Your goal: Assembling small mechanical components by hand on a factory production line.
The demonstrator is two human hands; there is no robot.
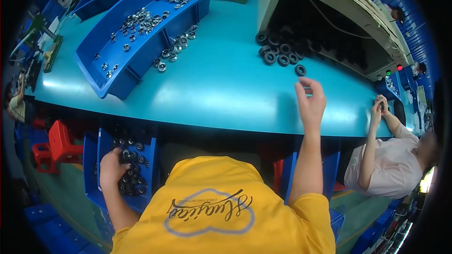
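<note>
My right hand (311,101) is raised over the turquoise table, thumb and fingers apart with nothing between them. Just beyond its fingertips lies a single black rubber ring (300,70), like a small tyre. More black rings (283,60) are heaped behind it, at the mouth of a pale box-like housing (270,7). Down at the left, my left hand (112,167) reaches into a blue bin (154,160) below the table edge. Its thumb and forefinger are spread above several small black wheels (134,178) with shiny centres; the other fingers are partly hidden.
A long blue tray (120,73) of shiny metal hubs (141,21) stands on the table at the left. Loose hubs (173,51) lie along its right side. Red stools (63,141) stand at lower left. At the right a co-worker (388,160) handles a small dark part.
</note>
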